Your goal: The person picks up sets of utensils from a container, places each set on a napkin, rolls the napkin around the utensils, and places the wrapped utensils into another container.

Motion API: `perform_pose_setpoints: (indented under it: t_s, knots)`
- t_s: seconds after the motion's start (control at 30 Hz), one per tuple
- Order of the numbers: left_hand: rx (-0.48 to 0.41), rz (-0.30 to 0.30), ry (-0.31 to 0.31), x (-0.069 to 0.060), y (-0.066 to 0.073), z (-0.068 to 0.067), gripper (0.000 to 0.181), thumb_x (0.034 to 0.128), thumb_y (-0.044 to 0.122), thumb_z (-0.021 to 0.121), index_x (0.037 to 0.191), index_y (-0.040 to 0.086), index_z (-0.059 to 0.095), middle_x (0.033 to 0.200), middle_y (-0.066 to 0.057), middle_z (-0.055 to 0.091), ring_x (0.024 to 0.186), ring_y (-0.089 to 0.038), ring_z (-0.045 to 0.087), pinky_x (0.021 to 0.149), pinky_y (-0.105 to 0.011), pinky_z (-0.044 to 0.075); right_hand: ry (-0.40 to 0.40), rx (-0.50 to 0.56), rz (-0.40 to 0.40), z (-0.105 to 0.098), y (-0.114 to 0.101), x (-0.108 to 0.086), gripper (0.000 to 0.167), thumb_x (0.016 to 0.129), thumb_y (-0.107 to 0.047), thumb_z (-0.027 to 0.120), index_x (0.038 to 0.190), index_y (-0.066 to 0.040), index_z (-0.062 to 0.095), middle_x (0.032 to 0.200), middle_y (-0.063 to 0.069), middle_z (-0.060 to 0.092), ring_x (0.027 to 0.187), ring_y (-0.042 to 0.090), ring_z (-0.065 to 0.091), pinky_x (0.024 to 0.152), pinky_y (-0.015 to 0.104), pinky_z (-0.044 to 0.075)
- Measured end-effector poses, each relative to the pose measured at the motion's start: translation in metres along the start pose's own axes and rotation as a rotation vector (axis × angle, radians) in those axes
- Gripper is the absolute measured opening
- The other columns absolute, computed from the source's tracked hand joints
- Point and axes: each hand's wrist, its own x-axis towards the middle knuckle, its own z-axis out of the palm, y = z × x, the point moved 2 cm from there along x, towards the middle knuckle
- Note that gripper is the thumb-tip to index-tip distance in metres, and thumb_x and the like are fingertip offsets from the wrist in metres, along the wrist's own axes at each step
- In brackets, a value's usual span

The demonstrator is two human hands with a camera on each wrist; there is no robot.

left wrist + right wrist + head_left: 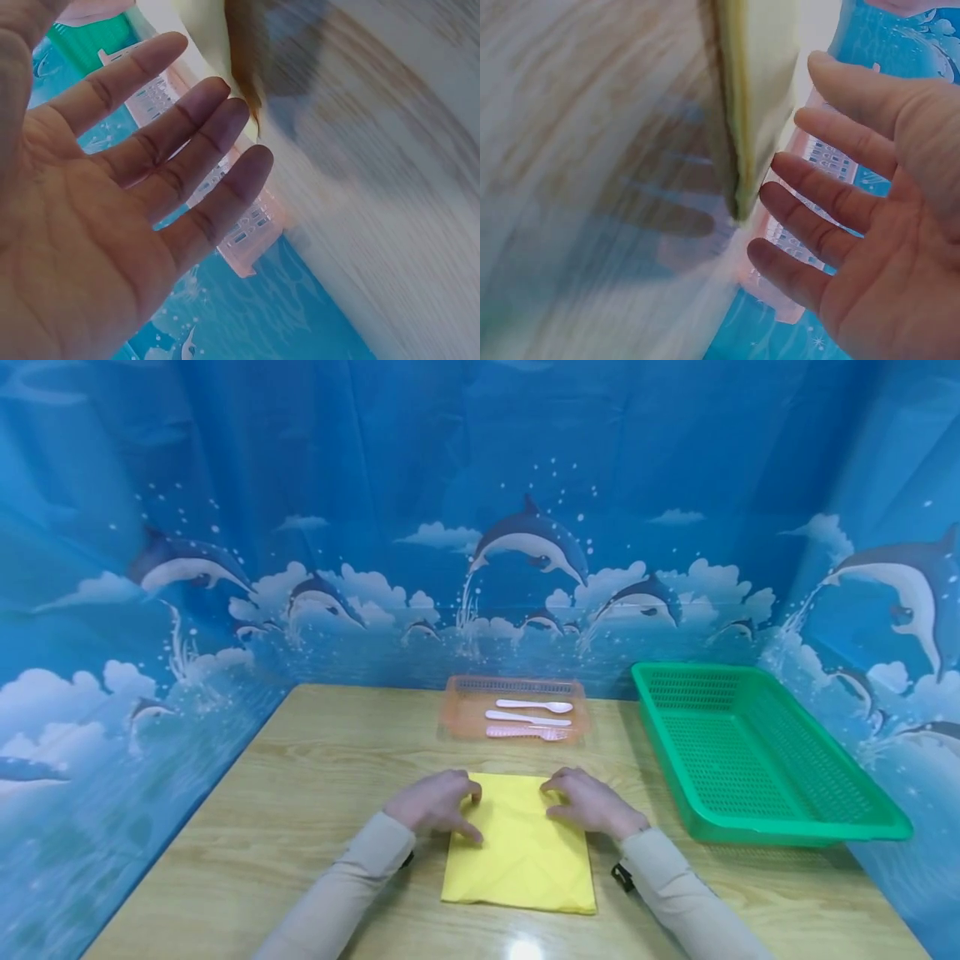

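Observation:
A yellow folded cloth (521, 852) lies flat on the table in the head view, roughly square. At its upper left edge is my left hand (438, 806), fingers spread and slightly bent. My right hand (588, 802) is at the upper right edge in a like pose. In the left wrist view the left fingers (202, 120) are extended and hold nothing. The right wrist view shows the cloth's layered edge (739, 135) beside the right fingers (810, 172), which hold nothing; whether the fingertips touch the cloth I cannot tell.
Behind the cloth stands a shallow orange-pink basket (457, 718) with a white spoon (536, 705), a white knife (525, 718) and a pink fork (525, 732). A large green basket (675, 768) occupies the table's right side. A blue dolphin-print curtain (420, 485) borders the table.

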Motion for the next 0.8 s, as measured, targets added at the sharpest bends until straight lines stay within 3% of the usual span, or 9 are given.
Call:
perform_pose_setpoints:
  t_s: [0.2,0.33,0.5,0.63,0.8]
  knots:
    - [0.066,-0.016,-0.008,0.002,0.001,0.005,0.058,0.0612,0.045,0.090,0.107,0.017,0.068,0.098,0.000,0.059,0.091,-0.016,0.057,0.083,-0.031,0.054,-0.014,0.006,0.015,0.002,0.004,0.000,0.037,0.094,-0.024,0.065,0.124,-0.004,0.064,0.124,0.016,0.062,0.116,0.034,0.057,0.102,0.053,0.047]
    - [0.055,-0.031,-0.007,0.003,0.001,0.004,0.059,0.0618,0.038,0.091,0.112,0.016,0.068,0.103,-0.002,0.060,0.095,-0.018,0.059,0.086,-0.033,0.055,-0.008,0.000,0.008,0.001,0.006,0.001,0.030,0.094,-0.022,0.064,0.119,-0.005,0.068,0.116,0.012,0.065,0.108,0.029,0.059,0.097,0.050,0.050]
    - [0.009,-0.024,-0.001,0.003,0.001,0.002,0.056,0.0672,0.029,0.090,0.117,0.015,0.067,0.112,-0.005,0.062,0.102,-0.021,0.059,0.092,-0.037,0.053,0.025,-0.015,0.055,0.001,0.010,0.003,0.016,0.093,-0.021,0.065,0.102,-0.011,0.074,0.092,0.001,0.066,0.084,0.015,0.058,0.077,0.038,0.053]
    - [-0.028,-0.008,0.015,0.004,0.001,0.001,0.049,0.0712,0.021,0.087,0.116,0.013,0.069,0.113,-0.006,0.064,0.105,-0.022,0.060,0.094,-0.038,0.052,0.048,-0.025,0.127,0.001,0.011,0.003,0.006,0.088,-0.023,0.072,0.086,-0.018,0.074,0.079,-0.006,0.066,0.074,0.011,0.056,0.067,0.035,0.049]
    - [-0.038,0.001,0.025,0.006,0.001,0.002,0.043,0.0750,0.014,0.083,0.116,0.012,0.070,0.121,-0.006,0.066,0.114,-0.024,0.060,0.102,-0.039,0.050,0.021,0.001,0.151,0.000,0.011,0.001,0.016,0.082,-0.021,0.078,0.072,-0.019,0.066,0.070,-0.008,0.059,0.068,0.011,0.050,0.062,0.029,0.044]
